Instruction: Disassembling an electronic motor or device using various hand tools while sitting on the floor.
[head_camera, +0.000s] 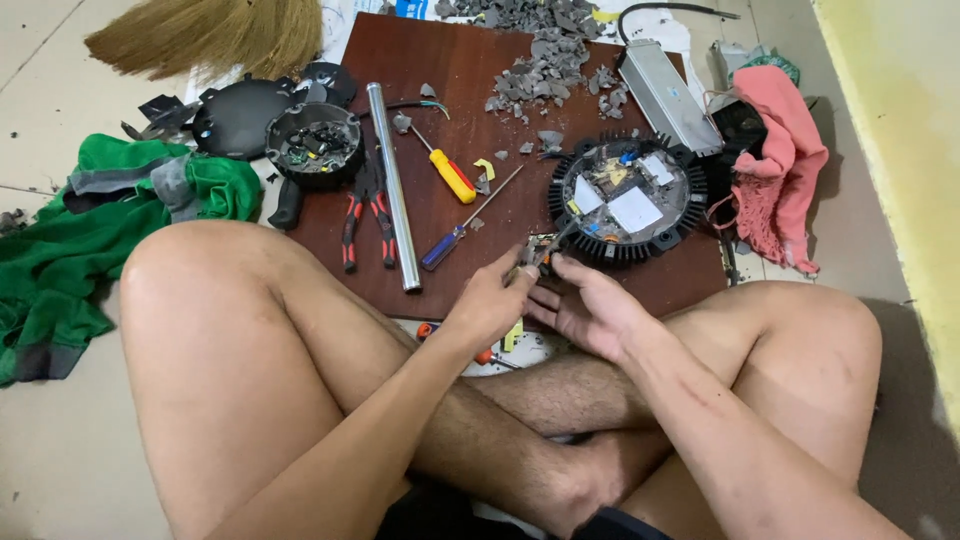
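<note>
My left hand (492, 300) and my right hand (585, 305) meet over the front edge of a dark brown board (420, 60). Between their fingers they pinch a small electronic part (538, 252) with wires, close to a round black finned housing (628, 198) that holds white and blue components. My left fingers grip the part from the left, my right fingers from below and the right. I sit cross-legged, knees at either side of the board.
On the board lie red-handled pliers (366, 215), a metal tube (393, 185), a yellow-handled screwdriver (450, 175), a blue-handled screwdriver (450, 240), a black round cup of parts (315, 145) and grey rubble (545, 65). Green cloth (70, 235) left, pink cloth (785, 165) right, broom (215, 35).
</note>
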